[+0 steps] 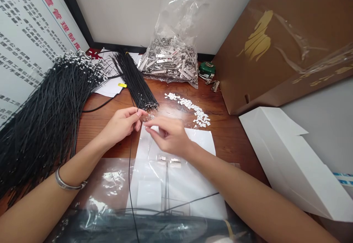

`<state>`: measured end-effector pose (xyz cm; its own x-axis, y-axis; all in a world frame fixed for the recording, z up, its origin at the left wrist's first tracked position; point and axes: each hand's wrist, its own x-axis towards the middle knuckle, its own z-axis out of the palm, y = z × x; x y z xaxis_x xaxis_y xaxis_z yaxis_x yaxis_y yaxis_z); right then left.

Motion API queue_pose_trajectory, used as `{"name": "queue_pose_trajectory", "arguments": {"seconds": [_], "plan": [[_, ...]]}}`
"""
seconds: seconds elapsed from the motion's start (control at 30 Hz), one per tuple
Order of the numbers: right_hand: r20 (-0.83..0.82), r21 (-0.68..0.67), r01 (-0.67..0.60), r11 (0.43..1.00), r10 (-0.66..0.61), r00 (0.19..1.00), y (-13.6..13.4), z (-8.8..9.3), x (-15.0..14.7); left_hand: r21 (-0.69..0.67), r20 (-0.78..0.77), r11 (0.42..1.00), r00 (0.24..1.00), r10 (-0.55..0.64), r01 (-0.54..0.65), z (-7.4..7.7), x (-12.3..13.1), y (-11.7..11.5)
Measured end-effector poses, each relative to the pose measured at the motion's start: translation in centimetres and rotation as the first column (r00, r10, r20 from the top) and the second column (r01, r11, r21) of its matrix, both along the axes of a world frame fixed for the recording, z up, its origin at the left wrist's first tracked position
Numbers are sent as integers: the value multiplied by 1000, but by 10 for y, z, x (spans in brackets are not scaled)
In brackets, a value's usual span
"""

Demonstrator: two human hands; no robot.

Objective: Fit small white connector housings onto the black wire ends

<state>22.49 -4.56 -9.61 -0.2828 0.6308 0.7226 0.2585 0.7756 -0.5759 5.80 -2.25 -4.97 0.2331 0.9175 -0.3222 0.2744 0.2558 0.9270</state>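
My left hand [125, 123] is closed in a pinch on a thin black wire [130, 169], which hangs down past the near edge of the view. Close beside it, my right hand [169, 132] has its thumb and forefinger pinched together near the wire's upper end. A tiny pale piece seems to be at those fingertips, too small to name. Beyond the hands lies a scattered row of small white plastic pieces [202, 118]. Just behind my left hand rests a tied bundle of black wires [135, 77], metal tips facing me.
A big heap of black wires with white ends [49, 99] fills the left. A clear bag of metal strips [173, 61] stands at the back beside a green tape measure [206, 68]. Brown [275, 44] and white boxes [286, 154] border the right. Plastic-covered paper [204, 143] lies under my right hand.
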Motion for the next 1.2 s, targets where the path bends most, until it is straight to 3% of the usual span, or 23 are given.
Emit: {"name": "queue_pose_trajectory", "arguments": {"seconds": [0.1,0.17,0.33,0.43,0.6,0.73,0.97,1.1,1.2], "plan": [[-62,-105,123,987,-130,990,3,-1,0,42,-16,998,999,-41,42,-2,-5,1],[-61,-127,141,982,-150,987,4,-1,0,32,-34,997,997,-76,77,-2,-10,3],[-74,-243,193,951,-217,973,3,3,0,-174,-10,932,946,-324,317,6,-22,4],[-88,-401,223,889,-279,956,5,6,1,-223,49,901,928,-370,371,8,-20,-1],[-150,-593,140,793,-280,948,8,7,3,-179,103,947,963,-251,266,3,-3,-11],[-196,-534,73,842,-208,958,8,5,3,-111,130,988,987,-96,111,1,12,-19],[-175,-344,32,939,-97,980,7,3,4,-203,265,977,964,-4,60,7,22,-32],[-168,-319,17,948,-74,983,6,3,3,-139,242,990,969,50,-16,9,21,-32],[-166,-407,37,913,-114,979,6,4,3,-122,250,990,963,103,-74,4,22,-31]]}}
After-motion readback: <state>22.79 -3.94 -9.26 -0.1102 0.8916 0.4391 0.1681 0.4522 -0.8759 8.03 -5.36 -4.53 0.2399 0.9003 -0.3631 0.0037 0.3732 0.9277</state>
